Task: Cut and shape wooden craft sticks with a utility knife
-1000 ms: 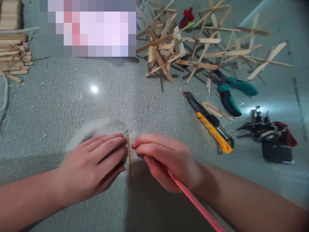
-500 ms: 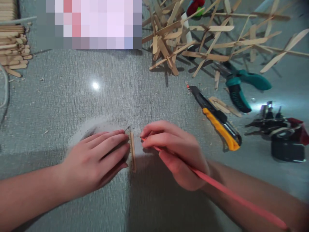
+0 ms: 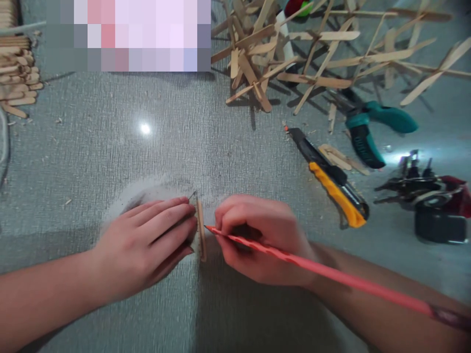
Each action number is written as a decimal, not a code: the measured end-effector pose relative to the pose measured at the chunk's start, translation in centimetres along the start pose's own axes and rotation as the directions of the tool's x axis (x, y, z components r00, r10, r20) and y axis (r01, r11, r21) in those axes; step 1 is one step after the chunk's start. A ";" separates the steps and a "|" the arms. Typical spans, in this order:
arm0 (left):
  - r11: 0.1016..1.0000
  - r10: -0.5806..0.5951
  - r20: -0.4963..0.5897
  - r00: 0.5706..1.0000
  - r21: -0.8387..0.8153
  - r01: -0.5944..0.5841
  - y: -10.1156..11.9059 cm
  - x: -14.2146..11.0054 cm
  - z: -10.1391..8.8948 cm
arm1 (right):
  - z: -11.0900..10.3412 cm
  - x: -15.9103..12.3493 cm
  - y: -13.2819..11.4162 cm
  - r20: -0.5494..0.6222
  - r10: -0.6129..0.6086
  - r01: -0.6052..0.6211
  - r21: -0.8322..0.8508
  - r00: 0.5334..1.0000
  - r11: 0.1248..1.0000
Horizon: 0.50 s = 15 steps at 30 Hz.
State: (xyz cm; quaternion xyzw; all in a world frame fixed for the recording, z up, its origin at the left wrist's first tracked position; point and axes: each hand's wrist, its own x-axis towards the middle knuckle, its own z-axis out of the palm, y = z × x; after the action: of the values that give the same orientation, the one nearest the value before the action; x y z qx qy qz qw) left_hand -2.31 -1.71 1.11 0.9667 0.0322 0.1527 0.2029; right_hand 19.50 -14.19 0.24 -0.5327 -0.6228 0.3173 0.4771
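Note:
A red pencil is gripped between the fingers and thumb of my right hand. Its dark point lies right beside a short wooden craft stick, which stands nearly upright in the view. On the stick's left side, my left hand rests with fingers together and curled downward. Whatever is under those fingers is mostly hidden; a thin dark tip pokes out past the fingertips.
A yellow-and-black utility knife lies to the right, below teal-handled pliers. Black binder clips sit at the right edge. Crossed craft sticks spread over the back right; stacked sticks lie back left.
My right hand has turned and lowered slightly, and the pencil's point now shows beside the craft stick. My left hand has stayed in place.

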 end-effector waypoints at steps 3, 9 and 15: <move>1.000 0.003 0.012 1.000 0.006 -0.003 0.0 0.0 0.0 | 0.0 -0.2 -0.1 0.009 -0.007 0.007 -0.015 1.000 1.000; 1.000 0.006 0.013 1.000 0.008 -0.006 0.0 0.0 0.0 | -0.1 -0.2 0.0 0.047 0.010 -0.006 -0.082 0.999 0.997; 1.000 0.014 0.010 1.000 0.017 -0.014 -0.1 0.1 -0.1 | 0.0 -0.1 0.1 0.040 0.008 -0.005 -0.069 0.999 0.998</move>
State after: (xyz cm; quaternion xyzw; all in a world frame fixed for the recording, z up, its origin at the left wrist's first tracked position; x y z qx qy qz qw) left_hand -2.19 -1.58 1.20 0.9693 0.0260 0.1492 0.1936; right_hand 19.53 -14.28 0.16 -0.5445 -0.6412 0.3077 0.4447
